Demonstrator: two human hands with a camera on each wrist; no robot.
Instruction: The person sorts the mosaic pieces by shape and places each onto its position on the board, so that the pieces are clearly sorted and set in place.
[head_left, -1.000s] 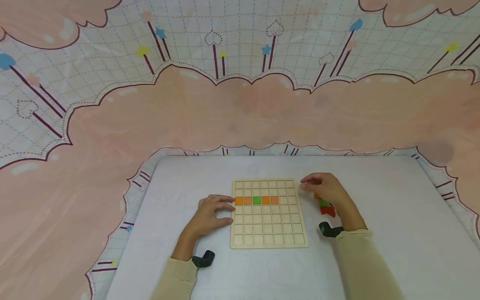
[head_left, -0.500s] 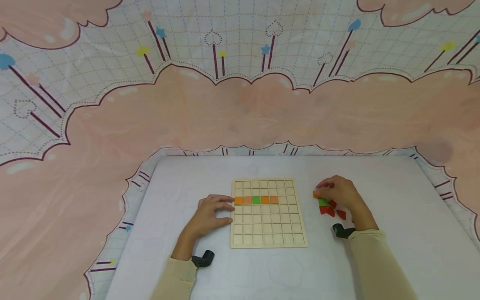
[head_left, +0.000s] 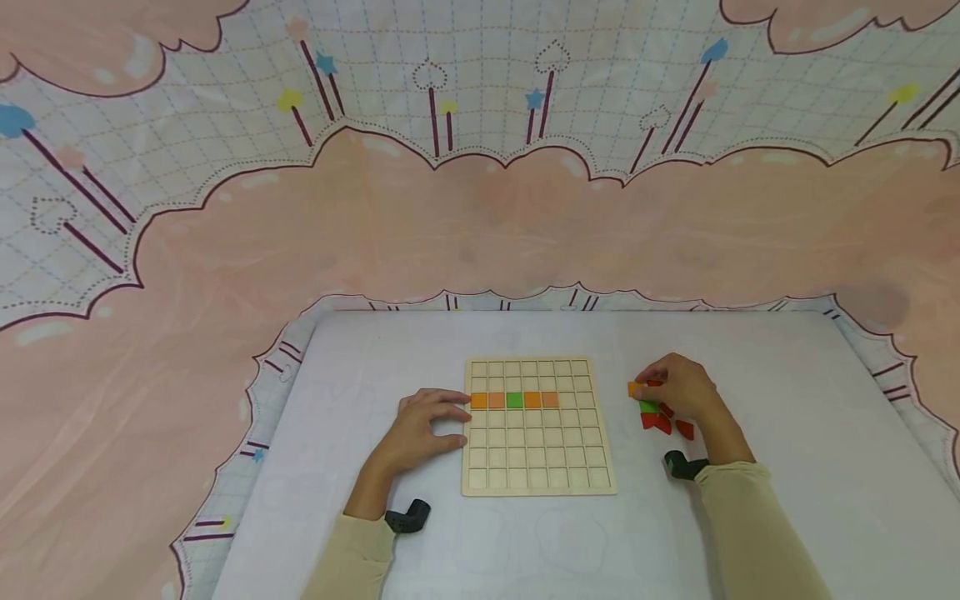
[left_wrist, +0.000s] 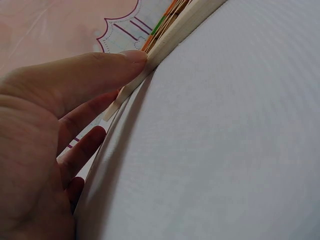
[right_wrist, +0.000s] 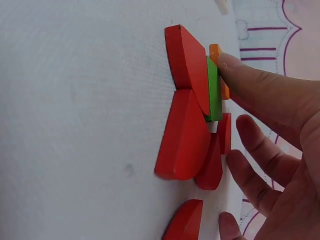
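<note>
Gridded board (head_left: 538, 458) flat, five tiles (head_left: 514, 401) in one row; rightward, red blocks (right_wrist: 184, 137), green block (right_wrist: 214, 95), orange block (head_left: 632, 390) clustered.

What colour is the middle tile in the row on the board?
The middle tile is green, seen best in the head view.

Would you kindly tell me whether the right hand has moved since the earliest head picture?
Yes: judged against the grid board, the right hand has moved rightward, away from its edge, and is now at the loose orange piece.

Plain khaki sleeves (head_left: 757, 525), slightly creased; small black angular wrist cameras (head_left: 407, 517).
</note>
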